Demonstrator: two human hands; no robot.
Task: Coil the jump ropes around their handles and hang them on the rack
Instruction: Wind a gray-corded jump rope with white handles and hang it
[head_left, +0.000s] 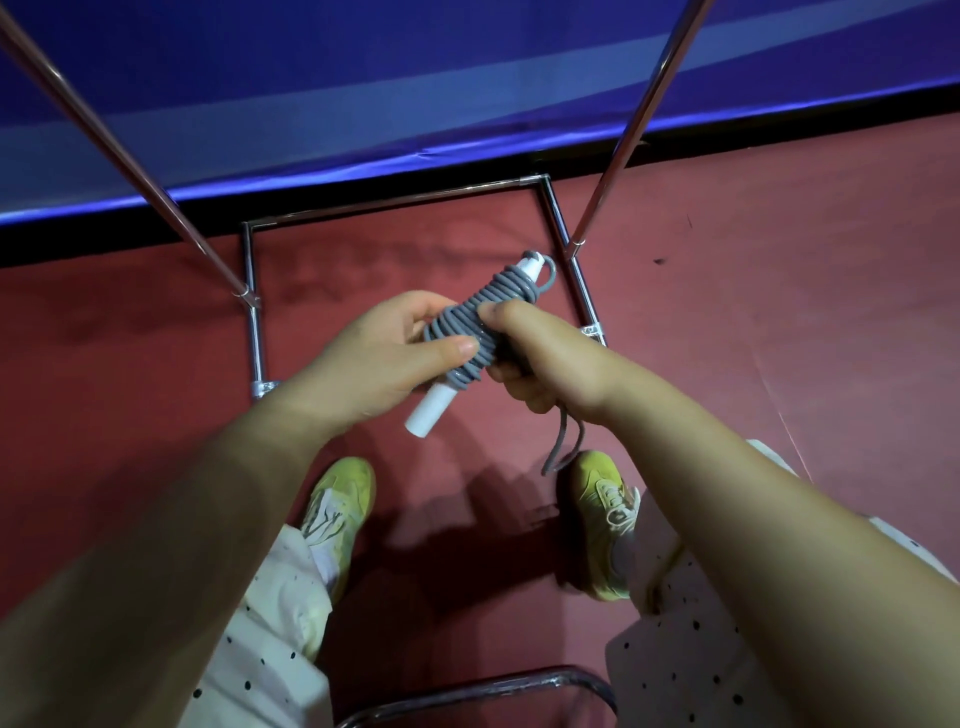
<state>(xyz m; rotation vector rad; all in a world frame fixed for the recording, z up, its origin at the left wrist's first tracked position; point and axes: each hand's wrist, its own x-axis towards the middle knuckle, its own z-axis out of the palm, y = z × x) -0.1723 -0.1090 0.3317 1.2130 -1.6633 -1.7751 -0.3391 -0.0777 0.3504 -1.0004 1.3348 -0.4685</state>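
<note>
Two bare forearms reach forward from five and seven o'clock and meet at centre. The left hand curls round white jump-rope handles wound with grey rope, thumb pressing the coils. The right hand pinches the rope's loose end; beyond, toward twelve o'clock, stands the chrome rack.

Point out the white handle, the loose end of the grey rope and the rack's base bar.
white handle (430, 413), head view: bare lower end below the coils.
loose rope end (562, 448), head view: strand hanging under the right hand.
rack base bar (395, 201), head view: middle of the far floor rail.
</note>
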